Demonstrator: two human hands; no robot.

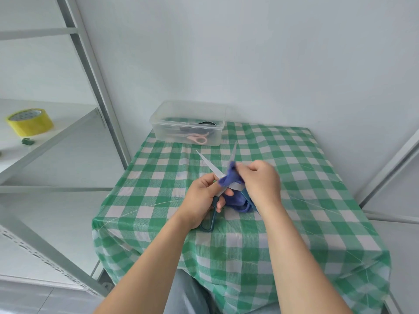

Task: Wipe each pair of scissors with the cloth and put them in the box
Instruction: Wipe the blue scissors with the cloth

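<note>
Scissors (pixel 209 166) with dark teal handles are held open just above the green checked tabletop (pixel 294 200), their blades spread in a V that points away from me toward the box. In the head view, the left hand (pixel 200 198) grips them just below the pivot, its fingers (pixel 229 192) curled round the handle shank, and one handle loop sticks out beneath the palm. The right hand (pixel 259 181) has its fingers (pixel 243 171) pinched tight on the blue cloth (pixel 228 179), which wraps the right-hand blade. That blade is blurred. The rest of the cloth hangs bunched under the hand, and I cannot tell whether it touches the tabletop. The clear plastic box (pixel 158 129) stands open-topped at the far left corner of the tabletop, well apart from both hands. Inside it lies a pair of pink-handled scissors (pixel 197 138), with something dark behind them that I cannot make out. On the metal shelf (pixel 59 134) to the left sits a roll of yellow tape (pixel 29 121).
</note>
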